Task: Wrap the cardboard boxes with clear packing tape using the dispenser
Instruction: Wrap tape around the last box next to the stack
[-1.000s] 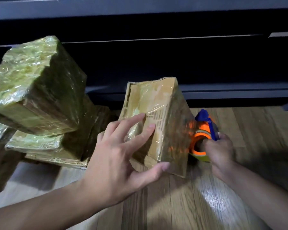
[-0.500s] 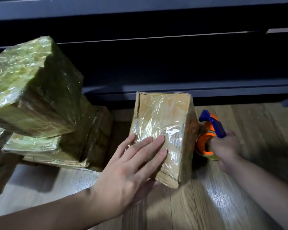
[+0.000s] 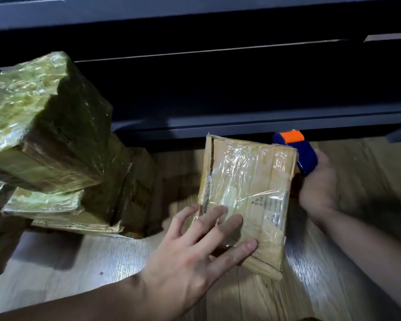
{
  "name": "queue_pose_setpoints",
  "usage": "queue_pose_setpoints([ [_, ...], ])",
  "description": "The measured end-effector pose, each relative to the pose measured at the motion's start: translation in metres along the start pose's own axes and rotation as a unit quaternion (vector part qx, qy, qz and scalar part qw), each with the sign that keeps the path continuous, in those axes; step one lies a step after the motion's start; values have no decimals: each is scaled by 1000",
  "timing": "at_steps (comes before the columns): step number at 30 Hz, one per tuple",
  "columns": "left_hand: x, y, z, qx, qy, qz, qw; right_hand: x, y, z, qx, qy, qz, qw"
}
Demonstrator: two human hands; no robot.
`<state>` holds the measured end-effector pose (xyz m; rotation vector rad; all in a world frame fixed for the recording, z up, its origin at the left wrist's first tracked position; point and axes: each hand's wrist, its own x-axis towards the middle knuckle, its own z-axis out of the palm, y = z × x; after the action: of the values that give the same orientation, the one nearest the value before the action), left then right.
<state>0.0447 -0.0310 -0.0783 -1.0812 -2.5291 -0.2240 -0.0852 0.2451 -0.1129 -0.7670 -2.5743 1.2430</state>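
Wrapped boxes (image 3: 44, 126) are sitting stacked at the left on the wooden floor (image 3: 79, 269), well apart from the work.

The cardboard box (image 3: 248, 193) in hand is standing on a short end on the floor, in front of dark furniture (image 3: 241, 89). Its long axis is running from the floor up and away, and its broad taped face is pointing towards the camera.

It is judged light and stiff, though its corners are looking crushed. The film is likely making it slippery, so a flat palm on the broad face is appearing the safest hold.

The left hand (image 3: 195, 258) is pressing that face near its lower left corner, fingers straight and spread.

The right hand (image 3: 317, 186) is gripping the dispenser (image 3: 296, 147), fingers wrapped round its handle, at the box's far right corner.
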Motion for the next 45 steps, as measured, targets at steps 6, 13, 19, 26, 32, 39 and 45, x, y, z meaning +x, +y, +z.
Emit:
queue_pose_setpoints([
  [6, 6, 1, -6, -25, -9, 36, 999, -7, -13, -14, -95, -76, -137, 983],
  [13, 30, -14, -20, -92, -38, -16, 995, -8, -34, -17, -212, -120, -179, 953],
  [19, 51, -32, -30, 28, -137, -122, 983, -12, -49, -22, -264, -151, -191, 933],
  [26, 43, -39, -28, -120, -96, -92, 984, -20, -57, -23, -315, -157, -251, 902],
  [32, 33, -37, -27, -171, -66, -157, 970, -27, -66, -12, -330, -185, -267, 886],
  [39, 33, -34, -43, -124, -79, -173, 974, -54, -61, 10, -360, -201, -314, 855],
  [45, 28, -33, -38, -67, -175, -183, 965, -62, -57, 23, -385, -214, -335, 833],
])
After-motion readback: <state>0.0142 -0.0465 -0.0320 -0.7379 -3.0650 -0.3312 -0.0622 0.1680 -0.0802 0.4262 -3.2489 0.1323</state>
